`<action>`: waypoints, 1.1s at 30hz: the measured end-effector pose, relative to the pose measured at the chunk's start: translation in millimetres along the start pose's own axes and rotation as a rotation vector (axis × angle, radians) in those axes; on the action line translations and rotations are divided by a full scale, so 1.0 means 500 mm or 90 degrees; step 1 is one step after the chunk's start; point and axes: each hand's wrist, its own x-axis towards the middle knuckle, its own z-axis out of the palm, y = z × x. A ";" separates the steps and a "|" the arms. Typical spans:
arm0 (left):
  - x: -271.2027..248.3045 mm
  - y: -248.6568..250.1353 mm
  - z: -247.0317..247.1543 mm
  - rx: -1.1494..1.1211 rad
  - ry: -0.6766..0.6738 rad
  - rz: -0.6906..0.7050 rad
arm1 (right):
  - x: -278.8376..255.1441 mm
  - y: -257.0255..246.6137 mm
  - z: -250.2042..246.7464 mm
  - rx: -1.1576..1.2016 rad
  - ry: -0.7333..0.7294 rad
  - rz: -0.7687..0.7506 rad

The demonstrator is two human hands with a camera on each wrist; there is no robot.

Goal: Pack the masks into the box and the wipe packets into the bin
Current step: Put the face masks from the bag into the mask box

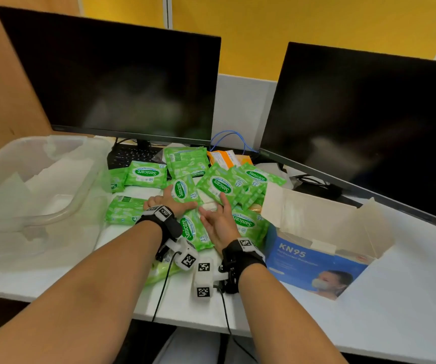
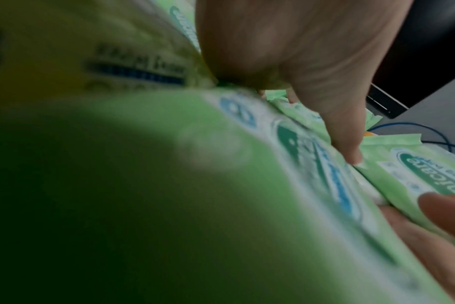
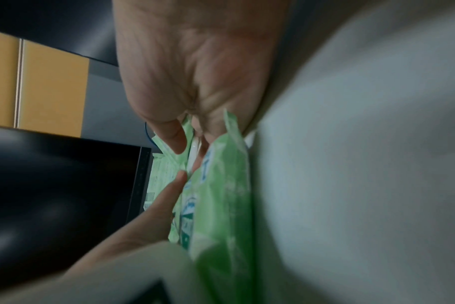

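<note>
Several green Sanicare wipe packets [image 1: 221,185] lie heaped in the middle of the desk. A white wrapped piece [image 1: 209,205], perhaps a mask, shows in a gap between them. My left hand [image 1: 175,200] rests on the heap, one straight finger [image 2: 346,144] touching the white piece [image 2: 374,195] at a packet's edge. My right hand [image 1: 215,214] is beside it with straight fingers, and in the right wrist view these fingertips [image 3: 179,144] slide in between green packets [image 3: 221,205]. The clear plastic bin [image 1: 62,206] stands at the left. At the right the blue KN95 mask box [image 1: 314,261] stands open.
Two dark monitors [image 1: 122,82] [image 1: 369,132] rise behind the heap, with a black keyboard [image 1: 130,155] and a blue cable [image 1: 227,135] under them. An orange packet [image 1: 224,158] lies at the back. A wooden partition closes the left side.
</note>
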 end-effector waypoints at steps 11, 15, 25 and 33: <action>-0.022 0.007 0.003 0.136 -0.024 0.035 | 0.003 0.012 -0.010 0.028 0.002 -0.013; -0.016 0.005 0.007 0.145 -0.022 0.031 | 0.008 0.012 -0.013 0.026 0.002 0.002; -0.008 -0.001 0.019 0.078 -0.006 0.032 | 0.023 0.017 -0.019 0.029 0.031 0.033; 0.003 0.052 0.012 -0.020 0.119 0.202 | 0.035 0.020 -0.009 -0.010 0.068 0.020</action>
